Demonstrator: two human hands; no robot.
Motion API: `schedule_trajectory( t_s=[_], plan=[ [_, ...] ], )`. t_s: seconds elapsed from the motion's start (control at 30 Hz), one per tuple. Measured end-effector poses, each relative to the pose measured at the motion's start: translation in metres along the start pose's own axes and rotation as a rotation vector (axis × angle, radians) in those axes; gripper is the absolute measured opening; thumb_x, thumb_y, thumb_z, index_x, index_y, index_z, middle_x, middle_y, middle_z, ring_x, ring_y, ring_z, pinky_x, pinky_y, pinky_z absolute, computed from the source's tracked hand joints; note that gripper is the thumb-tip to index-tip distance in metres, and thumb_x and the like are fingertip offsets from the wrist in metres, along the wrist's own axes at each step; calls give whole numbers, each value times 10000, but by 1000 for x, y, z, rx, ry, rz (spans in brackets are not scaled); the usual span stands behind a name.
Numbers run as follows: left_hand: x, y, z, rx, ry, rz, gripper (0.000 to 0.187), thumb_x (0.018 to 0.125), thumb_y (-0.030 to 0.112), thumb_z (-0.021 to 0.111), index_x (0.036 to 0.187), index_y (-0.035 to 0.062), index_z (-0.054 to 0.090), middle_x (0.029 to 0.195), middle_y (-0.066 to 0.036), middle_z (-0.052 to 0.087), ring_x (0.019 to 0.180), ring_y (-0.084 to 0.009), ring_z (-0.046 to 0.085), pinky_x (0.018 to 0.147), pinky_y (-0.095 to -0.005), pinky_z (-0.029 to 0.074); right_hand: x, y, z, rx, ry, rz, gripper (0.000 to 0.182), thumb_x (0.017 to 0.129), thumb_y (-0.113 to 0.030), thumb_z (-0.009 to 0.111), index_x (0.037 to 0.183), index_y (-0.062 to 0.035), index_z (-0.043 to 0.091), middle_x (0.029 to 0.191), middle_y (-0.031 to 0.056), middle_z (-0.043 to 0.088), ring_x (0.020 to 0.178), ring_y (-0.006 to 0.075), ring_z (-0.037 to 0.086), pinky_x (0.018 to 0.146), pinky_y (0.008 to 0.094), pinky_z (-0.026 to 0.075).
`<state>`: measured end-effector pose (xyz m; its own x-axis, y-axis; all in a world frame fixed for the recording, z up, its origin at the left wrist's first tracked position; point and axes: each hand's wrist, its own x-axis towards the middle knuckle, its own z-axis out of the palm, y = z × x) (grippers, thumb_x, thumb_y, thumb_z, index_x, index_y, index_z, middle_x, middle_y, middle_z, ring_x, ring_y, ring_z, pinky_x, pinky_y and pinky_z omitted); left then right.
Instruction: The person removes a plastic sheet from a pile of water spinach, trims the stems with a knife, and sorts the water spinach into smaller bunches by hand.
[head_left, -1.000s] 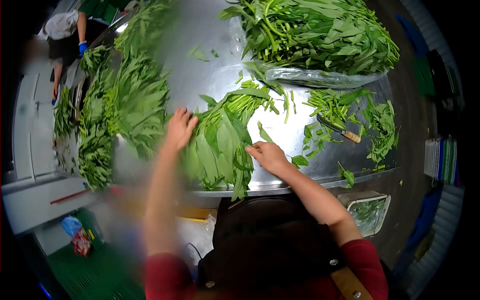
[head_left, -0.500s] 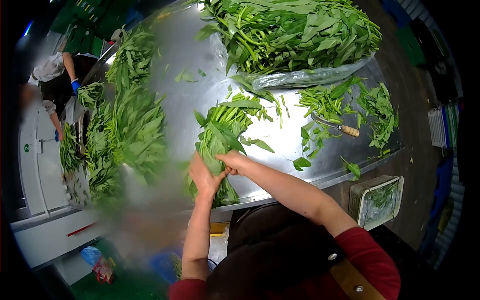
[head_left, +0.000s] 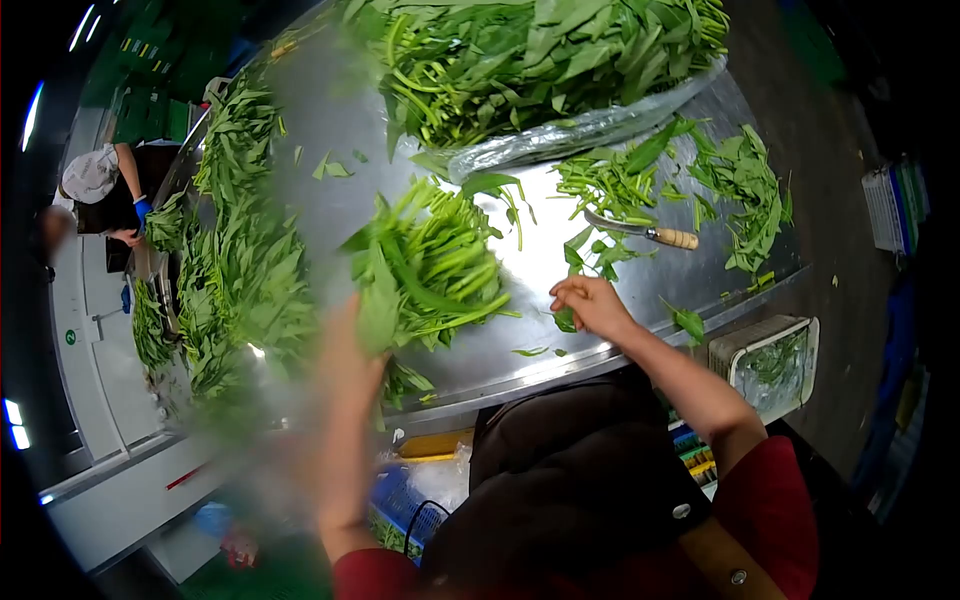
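In the head view, the tabletop (head_left: 325,110) ends just in front of the person, its near edge slanting up to the right; bare metal shows left of and above the bunch (head_left: 435,265), and right of it toward the right hand (head_left: 595,307). The bunch is near that edge, left of centre, stems fanning right and upper right, leaves left, its long axis roughly crosswise. The blurred left hand (head_left: 352,345) has its grip closed on the leafy end. The right hand's fingers curl above a leaf (head_left: 565,320); whether that grip pinches it, I cannot tell. One knife (head_left: 672,238), one bagged heap (head_left: 560,60) and one basket (head_left: 768,365) are visible.
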<state>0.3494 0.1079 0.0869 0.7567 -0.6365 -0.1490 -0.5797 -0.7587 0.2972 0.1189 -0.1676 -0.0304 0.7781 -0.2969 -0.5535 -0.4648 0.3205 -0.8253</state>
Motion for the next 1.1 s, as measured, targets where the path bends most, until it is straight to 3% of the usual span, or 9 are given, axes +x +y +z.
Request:
schedule_trajectory(
  t_s=[0.07, 0.33, 0.63, 0.67, 0.77, 0.83, 0.97, 1.07, 1.1],
  plan=[
    [10, 0, 6, 352, -249, 11, 772, 663, -26, 703, 1352, 95, 376, 1171, -180, 594, 972, -336, 627, 845, -355, 508, -1, -2, -9, -49, 1, 14, 213, 902, -124, 521, 1047, 8, 604, 853, 76, 673, 501, 80, 525, 467, 224, 443],
    [8, 18, -9, 254, -268, -32, 839, 579, 19, 745, 1335, 109, 392, 1066, -196, 625, 928, -390, 608, 776, -417, 495, -23, -68, -11, -424, 179, -519, 287, 848, -55, 578, 1134, -58, 556, 993, 95, 633, 715, 191, 634, 660, 295, 505],
    [-5, 50, -43, -36, -272, 11, 918, 530, -45, 727, 1366, 99, 375, 1074, -165, 638, 960, -308, 634, 857, -355, 483, 49, -108, 80, -800, -250, -1285, 534, 762, -111, 671, 1264, -184, 504, 1360, 121, 429, 1283, 302, 364, 1043, 419, 344],
    [-7, 45, -43, -108, -290, -1, 927, 521, -55, 727, 1367, 92, 377, 1097, -149, 630, 972, -281, 626, 871, -341, 475, 56, -104, 80, -846, -308, -1376, 447, 837, -127, 623, 1267, -114, 499, 1257, 127, 533, 1197, 273, 483, 994, 395, 406],
    [-12, 20, -41, -319, -312, -8, 945, 501, -79, 724, 1370, 70, 383, 1160, -106, 598, 1011, -213, 593, 909, -305, 448, 46, -95, 74, 249, -499, -372, 262, 908, -166, 555, 1125, -18, 545, 958, 101, 635, 889, 217, 618, 839, 342, 492],
    [-18, 3, -40, -432, -309, 34, 947, 497, -88, 719, 1371, 54, 384, 1194, -83, 567, 1041, -182, 559, 929, -287, 427, 50, -83, 41, 754, -417, -212, 217, 935, -205, 512, 983, 4, 548, 711, 31, 579, 614, 150, 559, 691, 306, 506],
    [-28, -3, -38, -552, -267, -91, 947, 480, -98, 712, 1363, 36, 398, 1255, -87, 520, 1097, -181, 526, 983, -285, 385, 56, -81, -34, -187, 59, -133, 217, 905, -202, 547, 1038, -31, 558, 747, 58, 577, 637, 200, 558, 696, 361, 501],
    [-32, 25, -38, -450, -55, -60, 972, 501, -116, 706, 1390, 54, 349, 1270, -122, 516, 1115, -217, 536, 989, -308, 400, 14, -93, -23, -1243, 546, -919, 386, 854, -257, 608, 1174, -44, 585, 1000, 135, 637, 890, 279, 619, 792, 366, 480],
    [-32, 32, -37, -428, 21, -68, 978, 508, -119, 704, 1396, 58, 335, 1270, -127, 518, 1113, -222, 540, 986, -312, 407, 1, -102, -8, -745, 358, -634, 256, 861, -167, 595, 1065, -16, 631, 989, 152, 641, 900, 318, 608, 817, 372, 477]
  ],
)
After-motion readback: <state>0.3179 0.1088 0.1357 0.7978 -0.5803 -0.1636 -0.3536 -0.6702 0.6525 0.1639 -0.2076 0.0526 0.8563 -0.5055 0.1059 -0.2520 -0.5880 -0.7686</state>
